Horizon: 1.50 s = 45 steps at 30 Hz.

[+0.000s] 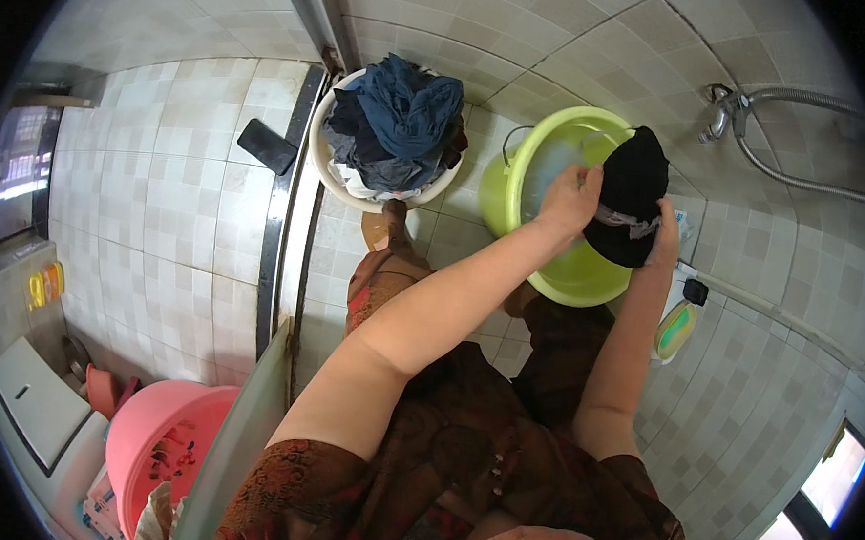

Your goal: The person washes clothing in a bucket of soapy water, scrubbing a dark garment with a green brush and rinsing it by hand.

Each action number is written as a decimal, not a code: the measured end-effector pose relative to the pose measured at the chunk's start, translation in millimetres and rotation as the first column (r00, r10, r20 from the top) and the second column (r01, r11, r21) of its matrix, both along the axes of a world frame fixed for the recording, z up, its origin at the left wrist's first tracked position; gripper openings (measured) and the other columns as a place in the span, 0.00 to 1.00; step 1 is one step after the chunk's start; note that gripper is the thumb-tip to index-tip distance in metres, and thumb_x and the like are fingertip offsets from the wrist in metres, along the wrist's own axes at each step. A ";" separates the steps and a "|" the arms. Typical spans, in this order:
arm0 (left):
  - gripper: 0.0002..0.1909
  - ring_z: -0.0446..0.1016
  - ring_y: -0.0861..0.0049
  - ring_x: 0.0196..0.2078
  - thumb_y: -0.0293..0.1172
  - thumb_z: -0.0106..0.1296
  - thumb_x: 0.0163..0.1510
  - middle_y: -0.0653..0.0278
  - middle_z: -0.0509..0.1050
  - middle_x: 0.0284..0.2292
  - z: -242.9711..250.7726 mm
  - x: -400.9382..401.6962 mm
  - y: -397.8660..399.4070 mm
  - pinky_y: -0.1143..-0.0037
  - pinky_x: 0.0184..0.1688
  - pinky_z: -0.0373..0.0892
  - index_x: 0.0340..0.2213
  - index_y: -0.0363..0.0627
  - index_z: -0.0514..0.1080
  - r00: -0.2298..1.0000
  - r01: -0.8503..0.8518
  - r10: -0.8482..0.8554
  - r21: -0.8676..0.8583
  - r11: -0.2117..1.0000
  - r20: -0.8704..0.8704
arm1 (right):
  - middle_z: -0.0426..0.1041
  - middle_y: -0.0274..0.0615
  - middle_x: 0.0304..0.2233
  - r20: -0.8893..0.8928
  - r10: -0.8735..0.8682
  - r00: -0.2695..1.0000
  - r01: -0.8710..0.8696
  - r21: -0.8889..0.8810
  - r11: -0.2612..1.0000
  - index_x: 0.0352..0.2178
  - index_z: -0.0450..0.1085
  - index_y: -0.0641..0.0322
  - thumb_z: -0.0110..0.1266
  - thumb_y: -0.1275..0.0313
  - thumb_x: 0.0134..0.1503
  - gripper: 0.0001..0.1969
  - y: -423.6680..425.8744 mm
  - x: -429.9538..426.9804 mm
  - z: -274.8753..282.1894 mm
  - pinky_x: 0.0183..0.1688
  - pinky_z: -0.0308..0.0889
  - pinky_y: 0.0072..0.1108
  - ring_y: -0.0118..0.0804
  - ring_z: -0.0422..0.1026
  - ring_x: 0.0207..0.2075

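Both my hands are on a black cloth item (634, 167) with a whitish streak, possibly suds or trim, across its middle. My left hand (573, 197) pinches its left edge, and my right hand (667, 234) grips its right side from below. The cloth is stretched over the right part of a lime-green plastic bucket (514, 201). Cloudy bluish water (552, 166) shows inside the bucket, partly hidden by my left hand and the cloth. A thin wire handle (509, 143) stands at the bucket's left rim.
A white basin (317, 147) heaped with dark clothes (408, 107) stands left of the bucket. Beyond the raised door sill (292, 248) lies a black phone (266, 146). A soap dish (676, 331) sits at right, below a wall tap with hose (719, 120). A pink tub (130, 430) is lower left.
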<state>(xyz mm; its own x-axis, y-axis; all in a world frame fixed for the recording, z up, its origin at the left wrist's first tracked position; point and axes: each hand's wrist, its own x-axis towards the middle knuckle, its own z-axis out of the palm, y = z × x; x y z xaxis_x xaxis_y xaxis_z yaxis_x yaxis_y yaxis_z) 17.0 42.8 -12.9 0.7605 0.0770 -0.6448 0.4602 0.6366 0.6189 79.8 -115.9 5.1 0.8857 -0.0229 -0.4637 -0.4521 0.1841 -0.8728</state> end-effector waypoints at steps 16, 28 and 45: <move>0.31 0.50 0.46 0.57 0.41 0.40 0.58 0.40 0.49 0.56 23.9 -27.4 116.2 0.60 0.58 0.47 0.57 0.36 0.48 0.794 -0.589 0.466 0.682 0.434 0.390 | 0.74 0.38 0.30 0.476 0.548 0.688 -0.223 -0.579 0.784 0.36 0.71 0.68 0.57 0.72 0.46 0.14 214.8 32.7 43.6 0.37 0.66 0.19 0.27 0.70 0.31; 0.30 0.52 0.47 0.57 0.39 0.42 0.57 0.40 0.50 0.56 44.4 -48.8 151.1 0.62 0.58 0.51 0.57 0.38 0.49 0.869 -0.475 0.345 0.793 0.381 0.355 | 0.57 0.52 0.53 0.063 0.998 -0.006 0.170 -0.983 0.063 0.55 0.56 0.52 0.60 0.67 0.42 0.37 310.1 -107.1 -91.0 0.54 0.52 0.41 0.54 0.57 0.52; 0.26 0.65 0.60 0.51 0.39 0.52 0.50 0.48 0.67 0.46 21.5 -51.9 193.8 0.71 0.52 0.61 0.48 0.38 0.65 0.888 -0.450 0.057 0.836 0.314 0.457 | 0.59 0.50 0.53 0.464 0.866 0.184 -0.413 -0.763 0.497 0.45 0.66 0.56 0.47 0.73 0.51 0.17 279.3 -95.1 -112.2 0.51 0.56 0.39 0.51 0.58 0.53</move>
<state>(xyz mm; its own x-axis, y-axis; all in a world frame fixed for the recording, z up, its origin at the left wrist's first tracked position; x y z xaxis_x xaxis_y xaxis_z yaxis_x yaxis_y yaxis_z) -34.9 236.5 8.6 0.7020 0.6789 0.2151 0.0630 -0.3600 0.9308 -15.3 163.4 -107.1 0.5859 0.7797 0.2206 0.6195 -0.2555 -0.7423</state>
